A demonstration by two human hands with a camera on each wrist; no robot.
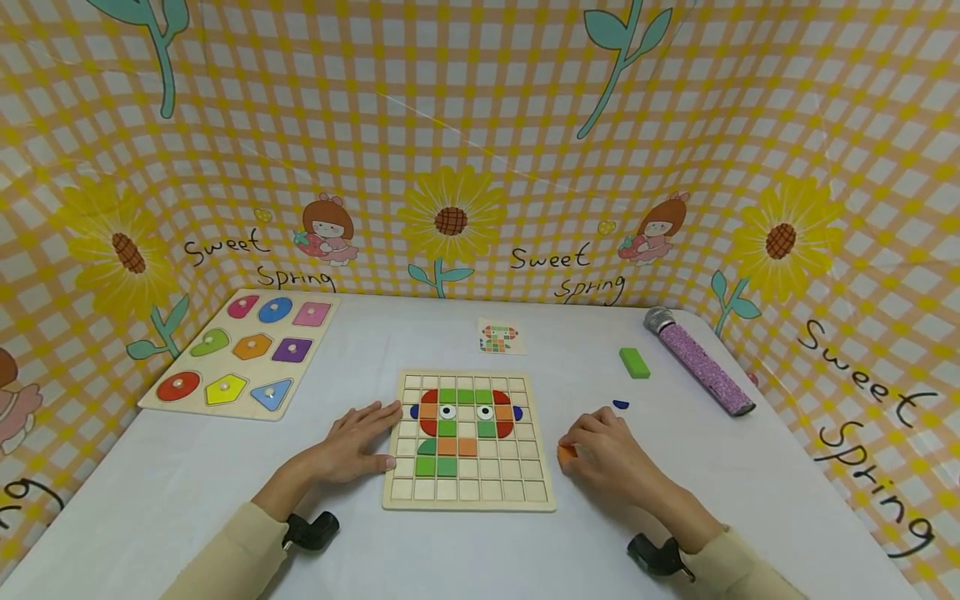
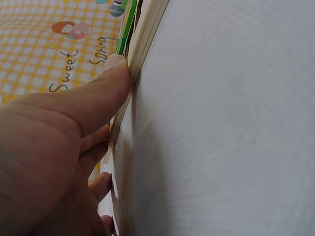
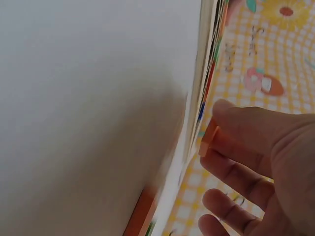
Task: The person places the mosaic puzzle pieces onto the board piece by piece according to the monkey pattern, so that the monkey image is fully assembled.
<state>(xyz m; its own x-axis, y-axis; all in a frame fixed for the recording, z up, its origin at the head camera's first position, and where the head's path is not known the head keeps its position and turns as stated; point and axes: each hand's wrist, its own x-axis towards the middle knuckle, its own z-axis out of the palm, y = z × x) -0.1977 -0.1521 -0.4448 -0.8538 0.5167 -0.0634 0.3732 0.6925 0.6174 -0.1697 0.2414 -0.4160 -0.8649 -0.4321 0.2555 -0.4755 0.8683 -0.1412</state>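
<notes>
A wooden grid board [image 1: 468, 493] lies on the table with red, green, orange and blue pieces set in its upper and middle cells, two of them white with eyes. My left hand [image 1: 348, 450] rests at its left edge, thumb and fingertips touching the rim; in the left wrist view the thumb [image 2: 106, 93] presses that edge. Right of the board, my right hand [image 1: 607, 458] pinches an orange block [image 3: 209, 138] between thumb and index finger. Another orange block [image 3: 140, 211] lies on the table in the right wrist view. Past the right hand sits a dark blue half-round piece [image 1: 621, 405].
Behind the board lies a small pattern card [image 1: 502, 337]. A green block [image 1: 634, 363] and a glittery purple microphone [image 1: 701, 362] are at the right. A shape-knob puzzle board [image 1: 261, 407] occupies the left back. Patterned cloth [image 1: 480, 125] walls the table in behind.
</notes>
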